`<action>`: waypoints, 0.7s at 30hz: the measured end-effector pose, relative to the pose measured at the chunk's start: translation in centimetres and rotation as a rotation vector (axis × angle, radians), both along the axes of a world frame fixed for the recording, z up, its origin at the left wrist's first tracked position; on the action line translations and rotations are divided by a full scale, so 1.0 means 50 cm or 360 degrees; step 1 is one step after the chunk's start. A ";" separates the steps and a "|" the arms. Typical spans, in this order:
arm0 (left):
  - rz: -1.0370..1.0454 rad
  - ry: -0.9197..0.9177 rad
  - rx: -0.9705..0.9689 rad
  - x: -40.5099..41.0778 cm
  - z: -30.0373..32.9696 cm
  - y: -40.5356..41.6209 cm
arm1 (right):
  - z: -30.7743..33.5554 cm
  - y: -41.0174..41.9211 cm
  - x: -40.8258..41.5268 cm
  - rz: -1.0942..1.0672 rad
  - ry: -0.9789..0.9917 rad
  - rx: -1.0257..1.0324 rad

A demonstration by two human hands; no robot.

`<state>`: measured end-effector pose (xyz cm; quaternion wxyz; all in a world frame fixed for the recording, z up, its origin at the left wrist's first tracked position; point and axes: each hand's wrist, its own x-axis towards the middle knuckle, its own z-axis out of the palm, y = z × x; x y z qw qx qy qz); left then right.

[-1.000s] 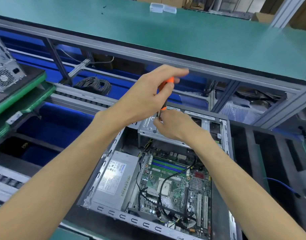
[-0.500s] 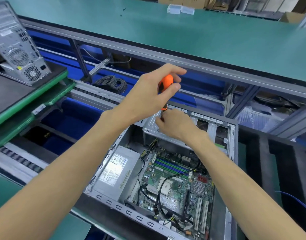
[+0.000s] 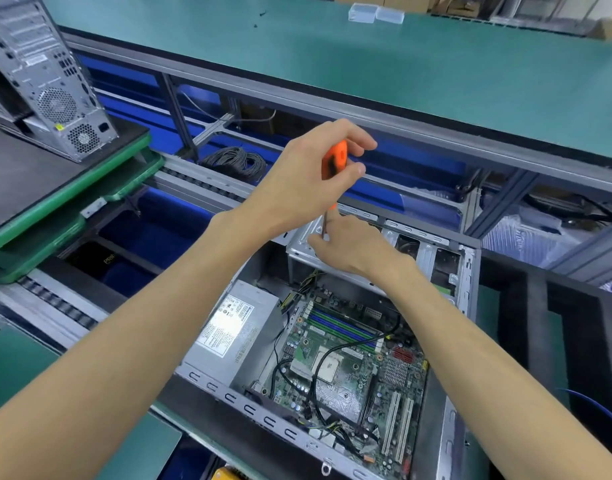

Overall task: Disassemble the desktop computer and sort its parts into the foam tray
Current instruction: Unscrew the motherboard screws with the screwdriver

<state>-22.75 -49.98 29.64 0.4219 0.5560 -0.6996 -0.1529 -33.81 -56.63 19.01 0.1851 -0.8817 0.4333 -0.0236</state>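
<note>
An open desktop computer case [image 3: 467, 271] lies on its side before me, showing the green motherboard [image 3: 349, 362] and a grey power supply [image 3: 238, 330]. My left hand [image 3: 308, 181] is closed around an orange screwdriver [image 3: 334, 161], held upright, its shaft pointing down onto the silver drive cage [image 3: 302, 239] at the case's far end. My right hand [image 3: 353, 247] rests on that cage, its fingertips pinching the shaft near the tip. The tip itself is hidden by the fingers. The dark foam tray [image 3: 574, 323] lies to the right of the case.
Another grey computer tower [image 3: 44, 77] stands on a green-edged pallet [image 3: 72, 188] at the left. A coil of black cable [image 3: 237, 162] lies beyond a roller conveyor [image 3: 200, 181]. A green bench top [image 3: 401, 64] spans the back with two clear plastic boxes [image 3: 375, 12].
The view has shifted left and down, bringing the grey tower at the left into sight. My left hand has turned on the screwdriver handle; both hands stay over the drive cage.
</note>
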 end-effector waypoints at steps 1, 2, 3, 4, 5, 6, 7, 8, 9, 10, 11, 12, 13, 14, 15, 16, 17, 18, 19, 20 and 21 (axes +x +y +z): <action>0.0005 -0.0007 0.0000 0.000 0.000 -0.001 | -0.004 0.002 -0.003 0.0010 -0.0057 -0.0044; -0.0005 0.0003 0.0004 -0.002 0.000 -0.001 | -0.011 0.004 -0.006 0.0013 -0.0133 -0.0079; -0.0021 0.0022 0.0013 -0.003 -0.001 0.000 | -0.016 0.007 -0.010 0.0005 -0.0207 -0.0097; -0.0030 0.0054 0.0019 -0.006 -0.004 0.002 | -0.021 0.009 -0.012 -0.0010 -0.0281 -0.0107; -0.0012 0.0120 0.0019 -0.007 -0.010 0.004 | -0.025 0.011 -0.013 -0.0014 -0.0329 -0.0129; 0.0045 0.0245 0.0013 -0.007 -0.018 0.007 | -0.030 0.015 -0.014 -0.0006 -0.0351 -0.0160; 0.0149 0.0426 0.0013 -0.007 -0.028 0.010 | -0.034 0.019 -0.014 0.0010 -0.0372 -0.0191; 0.0293 0.0643 0.0046 -0.005 -0.040 0.014 | -0.038 0.024 -0.013 0.0020 -0.0392 -0.0215; 0.0457 0.0876 0.0121 -0.002 -0.054 0.019 | -0.040 0.029 -0.013 0.0035 -0.0420 -0.0218; 0.0605 0.1101 0.0232 0.001 -0.072 0.025 | -0.041 0.032 -0.012 0.0039 -0.0442 -0.0207; 0.0711 0.1304 0.0362 0.003 -0.093 0.036 | -0.040 0.034 -0.011 0.0042 -0.0455 -0.0196; 0.0767 0.1480 0.0487 0.002 -0.116 0.052 | -0.039 0.034 -0.009 0.0036 -0.0454 -0.0183; 0.0779 0.1622 0.0597 -0.001 -0.140 0.071 | -0.037 0.035 -0.008 0.0022 -0.0451 -0.0174; 0.0772 0.1710 0.0702 -0.009 -0.164 0.095 | -0.035 0.034 -0.007 0.0006 -0.0453 -0.0164; 0.0758 0.1748 0.0816 -0.019 -0.186 0.115 | -0.034 0.033 -0.006 -0.0005 -0.0465 -0.0155; 0.0736 0.1769 0.0941 -0.031 -0.206 0.130 | -0.031 0.032 -0.005 -0.0019 -0.0470 -0.0145; 0.0726 0.1812 0.1052 -0.044 -0.224 0.138 | -0.028 0.030 -0.003 -0.0029 -0.0475 -0.0142; 0.0743 0.1877 0.1136 -0.056 -0.238 0.138 | -0.024 0.028 -0.001 -0.0041 -0.0476 -0.0142; 0.0779 0.1944 0.1200 -0.065 -0.251 0.132 | -0.019 0.026 0.001 -0.0054 -0.0476 -0.0146; 0.0820 0.2010 0.1250 -0.071 -0.263 0.121 | -0.013 0.023 0.004 -0.0063 -0.0470 -0.0153; 0.0865 0.2061 0.1295 -0.077 -0.275 0.109 | -0.008 0.021 0.007 -0.0062 -0.0461 -0.0164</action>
